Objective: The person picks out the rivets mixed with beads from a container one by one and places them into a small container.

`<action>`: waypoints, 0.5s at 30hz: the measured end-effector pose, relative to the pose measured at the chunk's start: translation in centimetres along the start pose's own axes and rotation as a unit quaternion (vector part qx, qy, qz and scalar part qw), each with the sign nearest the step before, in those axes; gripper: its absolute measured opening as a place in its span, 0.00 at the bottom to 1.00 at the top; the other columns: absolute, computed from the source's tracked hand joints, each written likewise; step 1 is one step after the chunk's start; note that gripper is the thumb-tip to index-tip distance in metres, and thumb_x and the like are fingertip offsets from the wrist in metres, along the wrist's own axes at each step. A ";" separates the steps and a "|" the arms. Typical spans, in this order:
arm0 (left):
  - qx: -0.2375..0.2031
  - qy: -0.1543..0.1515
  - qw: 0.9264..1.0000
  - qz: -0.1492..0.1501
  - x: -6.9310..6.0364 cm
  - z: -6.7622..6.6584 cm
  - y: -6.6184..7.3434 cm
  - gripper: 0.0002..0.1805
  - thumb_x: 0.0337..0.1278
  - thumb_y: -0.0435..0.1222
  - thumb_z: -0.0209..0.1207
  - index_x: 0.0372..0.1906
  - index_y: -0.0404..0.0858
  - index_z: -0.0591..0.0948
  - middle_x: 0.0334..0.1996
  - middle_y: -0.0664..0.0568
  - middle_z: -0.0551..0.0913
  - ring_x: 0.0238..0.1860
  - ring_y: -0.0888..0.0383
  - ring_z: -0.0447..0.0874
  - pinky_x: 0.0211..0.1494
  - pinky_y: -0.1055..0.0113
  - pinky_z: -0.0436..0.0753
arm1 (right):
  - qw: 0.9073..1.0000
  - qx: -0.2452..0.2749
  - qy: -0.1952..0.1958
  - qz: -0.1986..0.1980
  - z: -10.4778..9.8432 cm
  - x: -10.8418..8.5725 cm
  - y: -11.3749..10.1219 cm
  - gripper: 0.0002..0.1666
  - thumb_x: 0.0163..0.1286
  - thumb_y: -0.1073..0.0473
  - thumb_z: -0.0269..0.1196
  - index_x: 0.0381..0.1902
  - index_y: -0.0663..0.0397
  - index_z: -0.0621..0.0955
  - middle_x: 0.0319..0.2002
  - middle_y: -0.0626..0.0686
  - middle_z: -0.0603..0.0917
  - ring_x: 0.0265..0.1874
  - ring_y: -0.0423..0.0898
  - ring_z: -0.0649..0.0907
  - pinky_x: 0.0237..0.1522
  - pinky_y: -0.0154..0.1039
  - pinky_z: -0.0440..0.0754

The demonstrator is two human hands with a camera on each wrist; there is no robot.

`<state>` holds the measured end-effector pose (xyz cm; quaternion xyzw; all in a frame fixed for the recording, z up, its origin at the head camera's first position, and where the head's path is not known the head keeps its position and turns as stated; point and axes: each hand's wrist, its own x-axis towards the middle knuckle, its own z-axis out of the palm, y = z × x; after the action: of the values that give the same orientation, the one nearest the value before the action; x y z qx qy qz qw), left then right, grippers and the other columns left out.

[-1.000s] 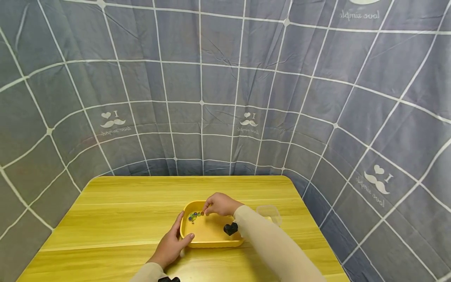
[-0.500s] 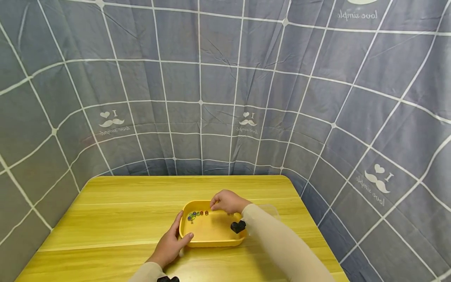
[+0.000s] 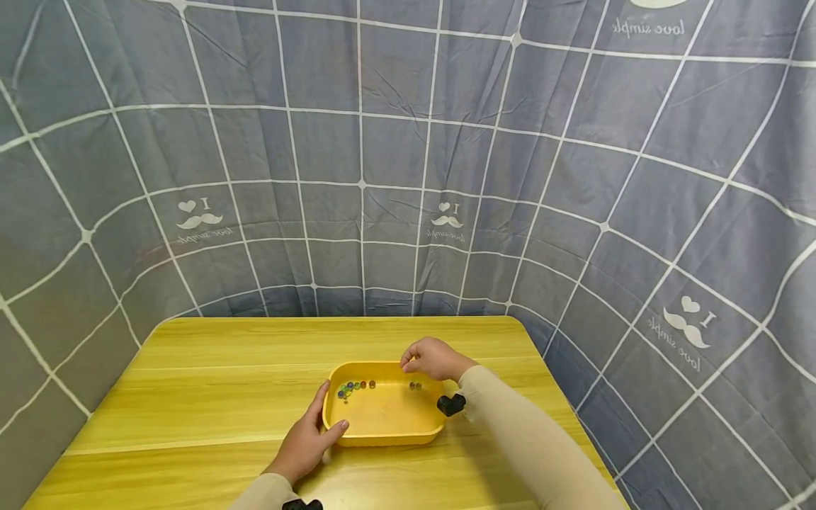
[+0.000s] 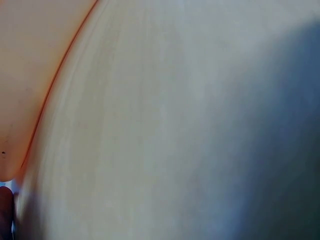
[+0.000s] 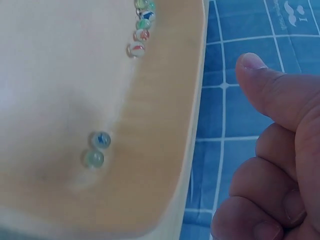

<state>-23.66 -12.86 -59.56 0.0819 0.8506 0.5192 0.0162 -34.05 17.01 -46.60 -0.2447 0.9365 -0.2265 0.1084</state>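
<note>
Right hand (image 3: 435, 359) shifts rightward along the tray's (image 3: 382, 416) far side, uncovering a marble pair (image 3: 412, 386) apart from the left cluster (image 3: 350, 386); I judge sorting unsettled. It's curled, nothing visible inside; left hand (image 3: 306, 439) grips the tray.

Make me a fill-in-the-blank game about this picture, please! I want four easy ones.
In the head view, the tray is ____.
The hand gripping the tray is the person's ____ one.
Apart from the bigger group, there are ____ marbles near the tray's right end.
The lines on the cloth are ____.

Missing words: yellow; left; two; white.
</note>
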 end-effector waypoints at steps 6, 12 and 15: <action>-0.002 0.001 1.000 -0.005 0.2 0.2 0.4 0.52 0.70 0.55 0.65 0.87 0.57 0.48 0.77 0.36 0.69 0.72 0.39 0.77 0.71 0.41 0.77 | 1.000 0.011 0.007 0.006 -1.2 -0.7 1.3 0.09 0.76 0.54 0.67 0.45 0.51 0.91 0.45 0.45 0.91 0.43 0.42 0.84 0.50 0.45 0.83; 0.000 0.005 1.000 -0.009 0.5 0.5 0.6 0.52 0.69 0.56 0.65 0.87 0.58 0.48 0.78 0.37 0.68 0.73 0.38 0.76 0.71 0.41 0.77 | 1.000 0.015 0.011 0.008 -2.2 -1.3 2.7 0.10 0.77 0.54 0.66 0.45 0.52 0.91 0.45 0.45 0.91 0.41 0.42 0.83 0.48 0.45 0.82; 0.002 0.007 1.000 -0.010 0.6 0.6 0.8 0.52 0.69 0.56 0.65 0.87 0.58 0.48 0.78 0.37 0.68 0.73 0.38 0.76 0.71 0.41 0.77 | 1.000 0.013 0.012 0.009 -2.8 -1.7 3.4 0.10 0.77 0.54 0.67 0.45 0.52 0.91 0.45 0.45 0.91 0.40 0.41 0.82 0.46 0.43 0.81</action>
<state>-24.13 -11.86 -59.15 0.0697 0.8525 0.5178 0.0157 -34.87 21.57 -45.66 -0.2319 0.9368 -0.2409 0.1025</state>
